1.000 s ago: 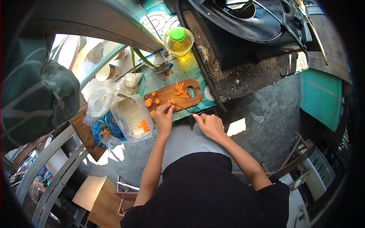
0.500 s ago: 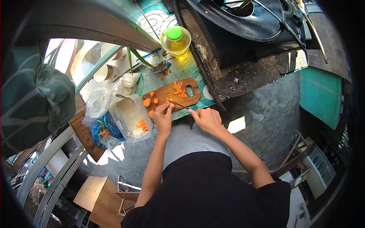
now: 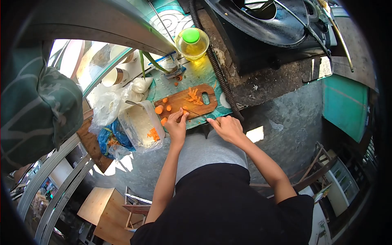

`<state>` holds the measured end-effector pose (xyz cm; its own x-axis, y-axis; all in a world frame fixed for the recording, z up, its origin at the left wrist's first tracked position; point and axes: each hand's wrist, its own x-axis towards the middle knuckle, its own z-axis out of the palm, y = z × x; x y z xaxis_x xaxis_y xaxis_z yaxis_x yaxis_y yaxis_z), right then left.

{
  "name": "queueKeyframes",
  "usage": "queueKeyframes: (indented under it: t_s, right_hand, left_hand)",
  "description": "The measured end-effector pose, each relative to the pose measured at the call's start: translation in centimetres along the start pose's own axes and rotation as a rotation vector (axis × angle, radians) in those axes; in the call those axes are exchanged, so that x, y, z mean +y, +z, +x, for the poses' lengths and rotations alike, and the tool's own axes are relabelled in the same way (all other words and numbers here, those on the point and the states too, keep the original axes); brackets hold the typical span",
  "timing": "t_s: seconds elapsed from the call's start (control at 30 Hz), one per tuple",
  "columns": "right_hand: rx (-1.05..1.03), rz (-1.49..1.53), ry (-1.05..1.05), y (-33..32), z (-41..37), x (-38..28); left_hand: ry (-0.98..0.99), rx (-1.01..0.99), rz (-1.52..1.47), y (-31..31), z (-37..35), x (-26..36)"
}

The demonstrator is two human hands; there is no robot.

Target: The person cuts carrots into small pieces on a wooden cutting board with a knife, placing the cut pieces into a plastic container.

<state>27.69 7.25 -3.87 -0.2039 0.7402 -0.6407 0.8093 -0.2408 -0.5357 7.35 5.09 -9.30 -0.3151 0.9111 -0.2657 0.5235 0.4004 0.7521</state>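
Observation:
A wooden cutting board [image 3: 175, 103] lies on the teal table cover, with carrot slices [image 3: 194, 96] near its handle hole and several carrot chunks [image 3: 159, 109] at its left end. My left hand [image 3: 177, 123] pinches a carrot piece [image 3: 185, 112] at the board's near edge. My right hand [image 3: 227, 129] is wrapped round the handle of a knife [image 3: 199, 116]. Its thin blade points left and meets the carrot by my left fingertips. Left of my left hand sits a clear plastic container [image 3: 139, 126] of pale, flour-like contents, with chopped carrot [image 3: 153, 134] and a spoon handle [image 3: 134, 103].
A jar of yellow oil [image 3: 192, 47] with a green lid stands behind the board. A black stove [image 3: 265, 41] with a hose [image 3: 216, 61] occupies the back right. Plastic bags [image 3: 107, 108], one blue [image 3: 107, 141], lie left of the container. A hanging cloth [image 3: 61, 102] is far left.
The view has shifted slightly, moving the table things a little rightward and down. The knife blade has moved slightly at the carrot; both hands keep their holds.

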Motion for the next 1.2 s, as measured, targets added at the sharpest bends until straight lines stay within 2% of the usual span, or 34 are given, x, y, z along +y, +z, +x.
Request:
queueKeyframes:
  t_s: [0.13,0.23,0.43,0.57,0.63,0.73,0.87,0.93,0.97,1.03,1.07,1.13,1.2]
  right_hand:
    - [0.004,-0.052,-0.019,0.4,1.1,-0.4]
    - [-0.030,-0.021,-0.014,0.3,1.2,-0.3]
    - [-0.077,-0.047,0.045,1.1,1.6,-0.1]
    - [-0.075,-0.016,0.037,2.0,1.9,1.1]
    - [-0.152,0.115,0.184,1.7,1.8,1.1]
    - [-0.144,0.185,0.220,2.4,0.9,2.3]
    - [-0.063,0.148,0.194,2.0,-0.6,1.3]
    - [0.006,0.125,0.154,1.8,-1.2,0.4]
    - [0.007,0.127,0.155,1.9,-1.4,0.1]
    - [0.014,0.105,0.114,2.1,-1.7,-0.3]
    - [0.120,0.130,0.077,2.6,-1.7,-0.4]
    - [0.135,0.113,0.075,3.0,-1.7,-0.2]
    - [0.149,0.094,0.074,3.0,-1.7,-0.2]
  left_hand:
    - [0.037,0.054,-0.020,0.1,0.0,0.2]
    - [0.009,-0.003,-0.001,-0.2,0.1,0.2]
    - [0.057,0.030,-0.039,-0.1,0.2,0.5]
    - [0.015,0.021,-0.007,-0.3,0.1,0.5]
    - [0.014,-0.014,-0.011,-0.3,0.2,0.5]
    - [0.127,-0.048,0.000,-0.4,0.2,0.0]
    - [0.136,-0.034,0.037,-0.7,0.2,1.4]
    - [0.080,0.066,0.040,-0.8,0.0,2.3]
    - [0.081,0.064,0.041,-0.9,-0.1,2.1]
    - [-0.119,-0.036,-0.021,-1.1,-0.1,1.6]
    - [-0.118,-0.037,-0.019,-1.0,0.0,1.4]
    - [0.072,-0.005,0.048,-0.8,0.2,0.9]
    - [0.130,-0.014,0.099,-0.8,0.4,1.1]
